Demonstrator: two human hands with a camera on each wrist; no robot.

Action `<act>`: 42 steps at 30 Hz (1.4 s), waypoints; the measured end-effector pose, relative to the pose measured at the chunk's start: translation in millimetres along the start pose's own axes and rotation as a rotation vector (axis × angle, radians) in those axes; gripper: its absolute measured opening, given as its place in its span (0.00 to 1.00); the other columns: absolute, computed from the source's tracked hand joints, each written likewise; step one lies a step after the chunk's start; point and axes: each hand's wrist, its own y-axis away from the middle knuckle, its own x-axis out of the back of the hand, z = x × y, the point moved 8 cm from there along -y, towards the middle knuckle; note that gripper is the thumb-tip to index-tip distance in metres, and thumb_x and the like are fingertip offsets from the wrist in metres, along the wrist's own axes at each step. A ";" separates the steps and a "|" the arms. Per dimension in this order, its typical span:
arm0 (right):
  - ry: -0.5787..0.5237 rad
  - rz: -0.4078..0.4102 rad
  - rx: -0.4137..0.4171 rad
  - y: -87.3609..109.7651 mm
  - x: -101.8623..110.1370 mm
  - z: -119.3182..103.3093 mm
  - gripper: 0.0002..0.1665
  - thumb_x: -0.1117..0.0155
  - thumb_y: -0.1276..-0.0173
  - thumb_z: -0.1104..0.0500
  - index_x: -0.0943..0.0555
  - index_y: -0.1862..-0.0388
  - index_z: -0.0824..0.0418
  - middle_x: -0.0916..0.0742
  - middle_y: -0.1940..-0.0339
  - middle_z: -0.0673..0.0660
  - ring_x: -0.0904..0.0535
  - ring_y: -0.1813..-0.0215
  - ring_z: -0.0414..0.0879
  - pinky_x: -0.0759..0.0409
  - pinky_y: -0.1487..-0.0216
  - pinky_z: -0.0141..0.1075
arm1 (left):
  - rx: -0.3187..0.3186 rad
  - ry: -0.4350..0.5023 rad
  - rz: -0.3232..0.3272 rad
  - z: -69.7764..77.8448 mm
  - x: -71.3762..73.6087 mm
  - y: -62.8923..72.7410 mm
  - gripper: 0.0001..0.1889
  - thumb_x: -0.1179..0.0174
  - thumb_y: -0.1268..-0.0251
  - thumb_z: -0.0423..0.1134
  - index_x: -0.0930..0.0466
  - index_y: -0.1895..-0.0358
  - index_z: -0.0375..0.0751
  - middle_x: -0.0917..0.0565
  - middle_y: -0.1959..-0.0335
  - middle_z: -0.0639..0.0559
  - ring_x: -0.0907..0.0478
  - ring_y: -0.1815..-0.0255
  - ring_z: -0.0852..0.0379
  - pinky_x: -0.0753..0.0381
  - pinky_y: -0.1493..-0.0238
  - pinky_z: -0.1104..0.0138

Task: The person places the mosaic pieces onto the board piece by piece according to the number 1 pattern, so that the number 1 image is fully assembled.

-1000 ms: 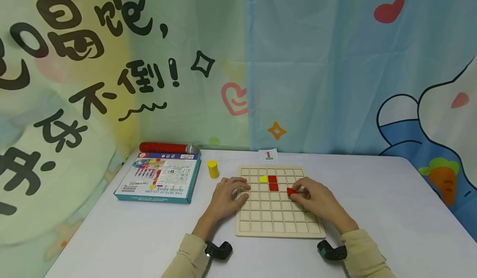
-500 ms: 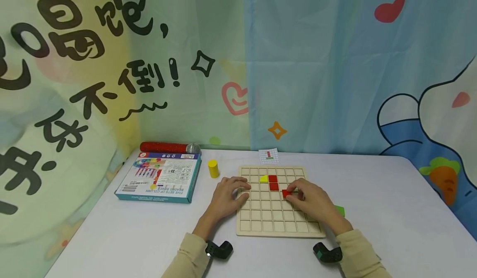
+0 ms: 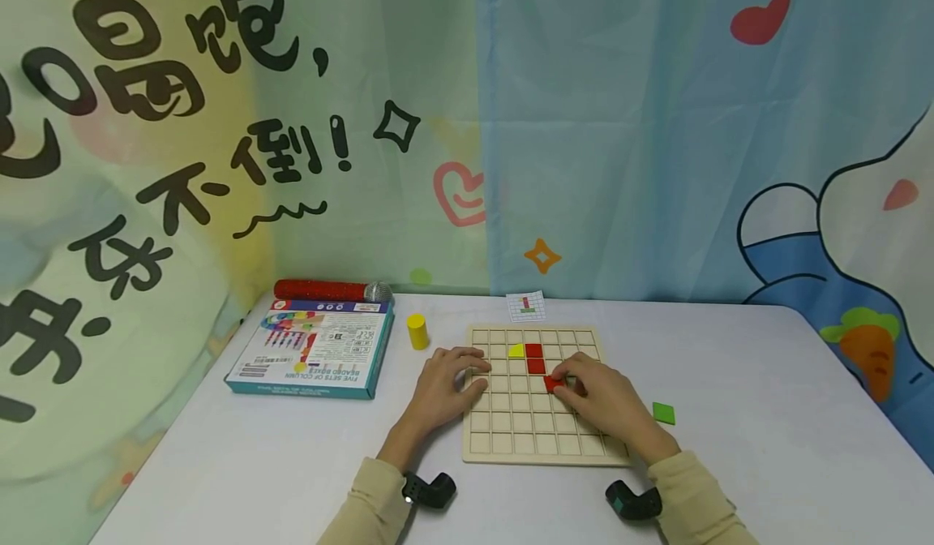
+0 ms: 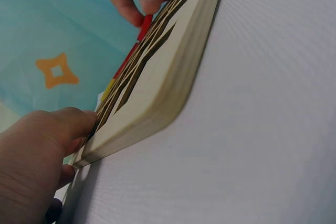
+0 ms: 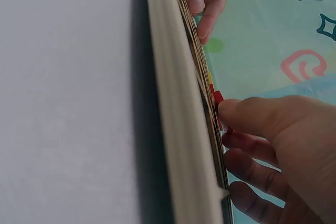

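Note:
My right hand [image 3: 601, 395] pinches a red tile [image 3: 550, 384] between thumb and fingers, low over the wooden grid board [image 3: 511, 444]. Up the board lie two red tiles [image 3: 535, 358], one in front of the other. Left of the farther one is a yellow piece [image 3: 516, 351]. My left hand [image 3: 445, 387] rests at the board's left edge, thumb and forefinger spread with their tips on its surface. From the right wrist view, the pinched tile [image 5: 218, 97] is tilted at the thumb tip, close to the grid.
A green tile [image 3: 663, 413] lies on the table right of the board. Behind the board is a small printed grid card [image 3: 525, 306]. A yellow cylinder [image 3: 417, 332], a flat box [image 3: 314, 350] and a red microphone [image 3: 321, 289] stand or lie at the back left.
My right hand has moved left across the board with the red tile, bringing it near the two laid red tiles. The green tile has come into view behind the forearm. My left hand stays put.

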 end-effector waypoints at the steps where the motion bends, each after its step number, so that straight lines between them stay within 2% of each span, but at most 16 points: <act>1: 0.007 -0.001 0.000 -0.2 -0.7 -0.3 0.09 0.34 0.39 0.54 0.19 0.59 0.52 0.19 0.64 0.44 0.32 0.72 0.33 0.33 0.71 0.28 | 0.000 0.000 -0.001 0.4 0.3 0.2 0.11 0.38 0.41 0.43 0.17 0.55 0.52 0.20 0.45 0.57 0.28 0.52 0.56 0.33 0.53 0.61; 8: 0.075 0.011 0.050 -2.3 -2.2 -5.4 0.07 0.35 0.38 0.57 0.17 0.60 0.51 0.17 0.60 0.44 0.30 0.71 0.32 0.31 0.71 0.28 | -0.009 -0.011 0.011 0.7 1.4 1.1 0.11 0.38 0.42 0.43 0.17 0.55 0.52 0.20 0.45 0.56 0.28 0.53 0.57 0.33 0.54 0.62; 15: 0.089 0.003 0.088 -0.3 -3.0 -11.6 0.08 0.36 0.37 0.57 0.17 0.58 0.52 0.17 0.57 0.47 0.28 0.69 0.34 0.27 0.68 0.30 | -0.007 -0.004 0.007 -1.3 -0.2 0.5 0.11 0.38 0.42 0.43 0.16 0.55 0.52 0.20 0.45 0.57 0.29 0.54 0.57 0.34 0.55 0.62; 21: 0.086 -0.006 0.116 0.5 -5.0 -16.8 0.11 0.36 0.37 0.58 0.16 0.55 0.54 0.17 0.53 0.49 0.20 0.60 0.41 0.22 0.59 0.39 | 0.004 -0.004 -0.001 -2.6 -1.3 0.3 0.11 0.38 0.41 0.44 0.17 0.55 0.53 0.20 0.44 0.57 0.29 0.53 0.57 0.34 0.54 0.62; 26: 0.095 -0.023 0.124 0.1 -6.7 -18.0 0.13 0.38 0.35 0.58 0.17 0.51 0.54 0.17 0.50 0.50 0.19 0.51 0.47 0.21 0.53 0.44 | 0.003 0.006 0.003 -2.1 -0.9 0.1 0.11 0.38 0.42 0.43 0.16 0.55 0.53 0.20 0.45 0.56 0.29 0.53 0.57 0.34 0.54 0.61; 31: 0.113 -0.028 0.134 0.2 -7.0 -18.9 0.14 0.38 0.35 0.58 0.17 0.50 0.54 0.17 0.50 0.49 0.18 0.54 0.45 0.21 0.56 0.41 | -0.001 0.004 0.006 -1.8 -0.4 -0.2 0.11 0.38 0.42 0.43 0.16 0.55 0.52 0.20 0.45 0.56 0.29 0.53 0.57 0.34 0.54 0.61; 36: 0.120 -0.026 0.128 -0.3 -8.3 -18.8 0.13 0.37 0.36 0.57 0.17 0.52 0.53 0.17 0.51 0.49 0.22 0.63 0.38 0.23 0.62 0.36 | 0.002 0.006 0.002 -2.3 -1.0 -0.4 0.11 0.38 0.42 0.42 0.16 0.55 0.52 0.20 0.45 0.55 0.29 0.53 0.57 0.34 0.54 0.60; 42: 0.112 0.021 0.126 -0.2 -7.5 -19.5 0.09 0.35 0.37 0.56 0.17 0.58 0.51 0.17 0.56 0.46 0.22 0.62 0.38 0.22 0.61 0.36 | 0.003 -0.002 0.003 -2.1 -1.7 -0.3 0.11 0.38 0.42 0.43 0.16 0.55 0.53 0.20 0.45 0.57 0.28 0.53 0.57 0.34 0.54 0.61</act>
